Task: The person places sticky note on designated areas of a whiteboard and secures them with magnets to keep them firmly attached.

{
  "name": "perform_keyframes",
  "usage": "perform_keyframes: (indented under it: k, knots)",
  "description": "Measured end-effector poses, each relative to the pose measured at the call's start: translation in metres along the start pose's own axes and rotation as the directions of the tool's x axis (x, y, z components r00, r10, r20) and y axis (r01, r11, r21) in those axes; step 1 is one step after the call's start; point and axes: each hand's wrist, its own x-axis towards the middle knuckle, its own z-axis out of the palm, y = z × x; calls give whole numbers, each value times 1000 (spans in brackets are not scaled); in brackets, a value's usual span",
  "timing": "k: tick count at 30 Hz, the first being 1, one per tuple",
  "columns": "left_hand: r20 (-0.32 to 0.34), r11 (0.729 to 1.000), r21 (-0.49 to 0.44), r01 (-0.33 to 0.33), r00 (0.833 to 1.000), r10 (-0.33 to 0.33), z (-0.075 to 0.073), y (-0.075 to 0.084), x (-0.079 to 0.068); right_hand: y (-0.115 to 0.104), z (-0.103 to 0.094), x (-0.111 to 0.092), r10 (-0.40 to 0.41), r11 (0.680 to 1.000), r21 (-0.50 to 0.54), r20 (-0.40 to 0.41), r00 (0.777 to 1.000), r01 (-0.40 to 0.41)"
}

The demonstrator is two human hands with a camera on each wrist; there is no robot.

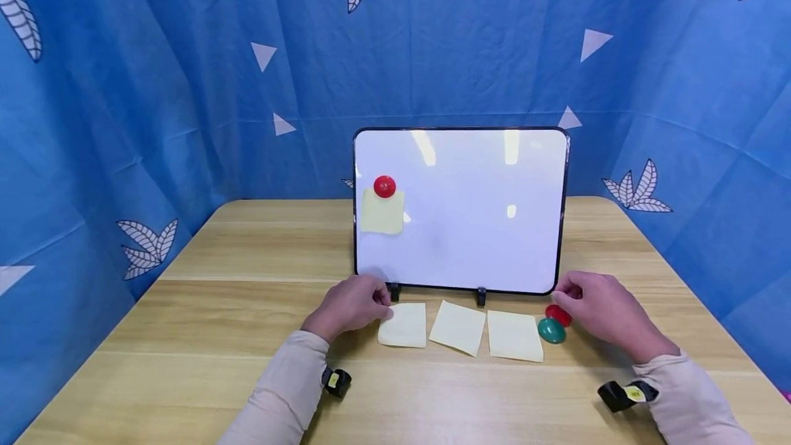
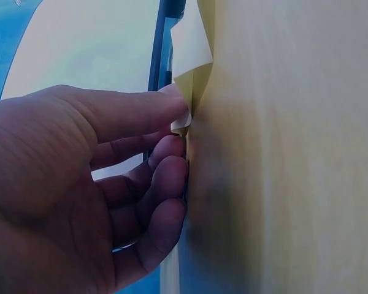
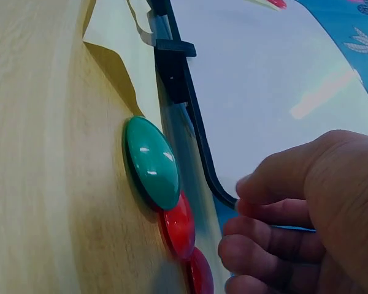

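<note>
My left hand pinches the upper left corner of the leftmost pale yellow sticky note on the table. In the left wrist view its thumb and forefinger are at that note's edge. Right of it lie a second sticky note and a third sticky note. My right hand hovers by the whiteboard's lower right corner, fingers loosely curled, holding nothing. Near it lie a green magnet, a red magnet and another red magnet, partly hidden in the head view.
A black-framed whiteboard stands upright on small black feet behind the notes. A red round magnet holds a sticky note on its left side. A blue patterned curtain encloses the wooden table.
</note>
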Motion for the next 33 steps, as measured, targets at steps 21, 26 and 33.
perform_keyframes:
  k: [21, 26, 33]
  knots:
    - [-45, 997, 1, -71, 996, 71, 0, -4, 4, 9, 5, -4, 14, 1000, 7, 136, 991, -15]
    - [-57, 998, -3, -69, 996, 69, -2, -4, 3, 9, 6, -4, 8, 1000, 8, 136, 991, -9]
    - [-68, 998, -26, -59, 996, 57, -3, -4, 2, 10, 6, -2, 2, 1000, -20, 148, 989, 1]
